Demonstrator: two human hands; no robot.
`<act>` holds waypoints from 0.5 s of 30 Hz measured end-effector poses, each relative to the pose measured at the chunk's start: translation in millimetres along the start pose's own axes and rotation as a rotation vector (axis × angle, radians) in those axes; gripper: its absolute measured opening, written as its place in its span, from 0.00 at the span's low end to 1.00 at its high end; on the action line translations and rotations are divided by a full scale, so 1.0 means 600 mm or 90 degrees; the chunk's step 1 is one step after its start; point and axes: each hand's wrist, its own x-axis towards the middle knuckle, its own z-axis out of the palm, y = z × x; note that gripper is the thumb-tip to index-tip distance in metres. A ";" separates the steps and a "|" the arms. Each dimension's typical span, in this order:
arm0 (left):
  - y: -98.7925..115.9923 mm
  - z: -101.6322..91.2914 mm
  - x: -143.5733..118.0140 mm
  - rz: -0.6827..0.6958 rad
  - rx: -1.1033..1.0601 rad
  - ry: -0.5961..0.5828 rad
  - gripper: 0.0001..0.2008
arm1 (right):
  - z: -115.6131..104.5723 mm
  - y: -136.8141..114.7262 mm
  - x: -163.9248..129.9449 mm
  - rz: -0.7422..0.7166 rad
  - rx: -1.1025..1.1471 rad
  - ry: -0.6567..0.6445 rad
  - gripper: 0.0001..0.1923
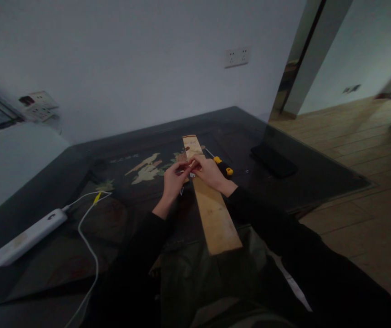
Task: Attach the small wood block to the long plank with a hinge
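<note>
1. While both hands meet over the wooden plank (212,205), the left hand (175,179) and right hand (209,171) pinch their fingertips together on something tiny; what it is cannot be told.
2. Beneath them, the plank runs from the person's lap out across the dark table (113,218).
3. Just right of the right hand lies a yellow-handled screwdriver (223,166); farther right, a black phone (273,160).
4. Well left of the left hand sits a white power bank (31,236) with its cable (88,237).

Pale wood plank (212,207), yellow-black screwdriver (223,166), white power bank (31,236), dark table (120,146) with leaf inlay
</note>
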 end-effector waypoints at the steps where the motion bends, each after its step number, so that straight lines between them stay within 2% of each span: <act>1: -0.001 -0.001 0.001 0.003 -0.006 -0.005 0.12 | -0.001 0.001 0.000 0.003 0.007 0.006 0.16; 5: -0.008 -0.008 0.007 -0.014 -0.008 -0.006 0.10 | -0.006 0.016 0.004 0.043 0.031 0.029 0.16; 9: -0.014 -0.011 0.005 -0.068 0.130 -0.034 0.05 | -0.005 0.036 0.007 0.101 0.100 0.028 0.10; 15: -0.027 -0.006 0.000 -0.098 0.254 -0.062 0.09 | 0.007 0.043 0.002 0.129 0.132 0.013 0.05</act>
